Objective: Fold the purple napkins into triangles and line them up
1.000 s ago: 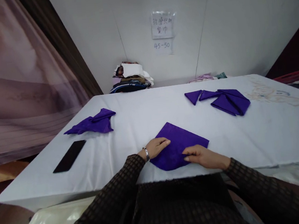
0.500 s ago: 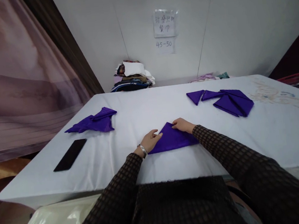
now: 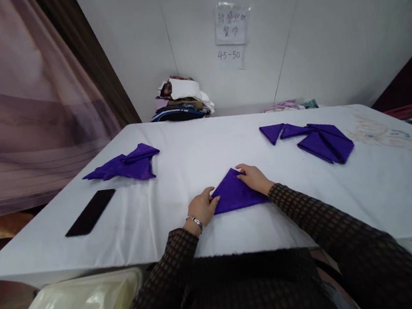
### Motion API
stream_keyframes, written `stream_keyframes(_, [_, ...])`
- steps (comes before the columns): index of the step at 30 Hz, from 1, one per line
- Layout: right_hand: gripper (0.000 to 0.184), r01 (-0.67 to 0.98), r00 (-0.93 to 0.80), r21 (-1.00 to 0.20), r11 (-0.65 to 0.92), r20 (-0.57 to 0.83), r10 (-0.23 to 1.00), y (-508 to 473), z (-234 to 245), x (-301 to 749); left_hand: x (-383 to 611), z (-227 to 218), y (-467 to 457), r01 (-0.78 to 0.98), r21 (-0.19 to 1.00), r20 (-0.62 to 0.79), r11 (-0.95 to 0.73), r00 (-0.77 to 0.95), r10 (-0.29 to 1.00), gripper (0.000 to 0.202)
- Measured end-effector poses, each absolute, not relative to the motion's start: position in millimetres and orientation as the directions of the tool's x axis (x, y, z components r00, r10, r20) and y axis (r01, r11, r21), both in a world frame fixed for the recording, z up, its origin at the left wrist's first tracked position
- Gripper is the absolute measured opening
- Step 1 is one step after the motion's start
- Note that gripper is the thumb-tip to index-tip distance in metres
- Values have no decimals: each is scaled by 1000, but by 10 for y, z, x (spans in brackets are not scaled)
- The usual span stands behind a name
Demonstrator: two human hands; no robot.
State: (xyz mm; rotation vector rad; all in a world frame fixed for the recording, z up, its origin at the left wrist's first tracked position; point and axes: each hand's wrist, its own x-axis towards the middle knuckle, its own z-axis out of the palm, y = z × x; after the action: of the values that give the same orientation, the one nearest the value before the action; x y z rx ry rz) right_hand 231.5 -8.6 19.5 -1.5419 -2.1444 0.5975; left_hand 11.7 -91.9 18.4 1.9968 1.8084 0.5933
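A purple cloth napkin, folded into a triangle, lies on the white-covered table with its point facing away from me. My left hand is at its left corner, thumb on the cloth and the other fingers partly hidden. With thumb and fingers closed near the top point, my right hand grips the right slanting edge. My right forearm and hand cover the right corner.
A crumpled purple cloth and a black phone-like slab lie at left. Folded purple napkins sit at right rear. A clothes pile stands by the wall. The table's front edge is near me.
My left hand has slid down along the left edge toward the napkin's left corner. My right hand stays by the top point. The camera view has shifted slightly.
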Motion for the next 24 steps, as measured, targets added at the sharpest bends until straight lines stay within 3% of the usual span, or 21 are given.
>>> stream_keyframes(11, [30,830,-242,-495,256,94,966,-14,139,2255,112,155,-935,854,510,116,-102,49,992,32])
stream_keyframes(18, [31,839,-252,-469,276,116,961,-1,89,2260,-50,127,-1107,782,620,121,-58,-22,992,38])
stream_keyframes(24, [31,837,-246,-456,303,181,952,-19,32,2274,-238,18,-1286,710,687,228,-155,-8,974,38])
